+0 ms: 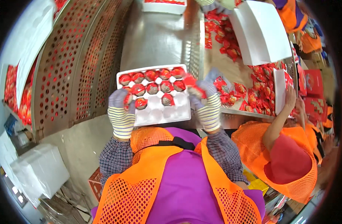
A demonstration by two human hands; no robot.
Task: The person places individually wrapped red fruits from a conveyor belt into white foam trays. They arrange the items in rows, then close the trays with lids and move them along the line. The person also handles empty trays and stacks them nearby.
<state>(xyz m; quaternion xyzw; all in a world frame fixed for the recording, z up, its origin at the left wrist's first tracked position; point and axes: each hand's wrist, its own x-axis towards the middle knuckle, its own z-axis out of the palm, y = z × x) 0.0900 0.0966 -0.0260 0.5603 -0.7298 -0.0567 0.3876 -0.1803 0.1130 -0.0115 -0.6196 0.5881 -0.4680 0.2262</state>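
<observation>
at the steel counter [159, 41], a red packet [127, 99] sits pinched between each hand's fingers [118, 95].

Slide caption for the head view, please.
Striped-gloved hands at a partly filled white tray of red-wrapped items.

The tabletop [152, 46] is smooth, shiny metal; the tray [181, 112] looks like matt foam, the packets [151, 75] glossy plastic, the gloves [210, 112] knitted cloth.
</observation>
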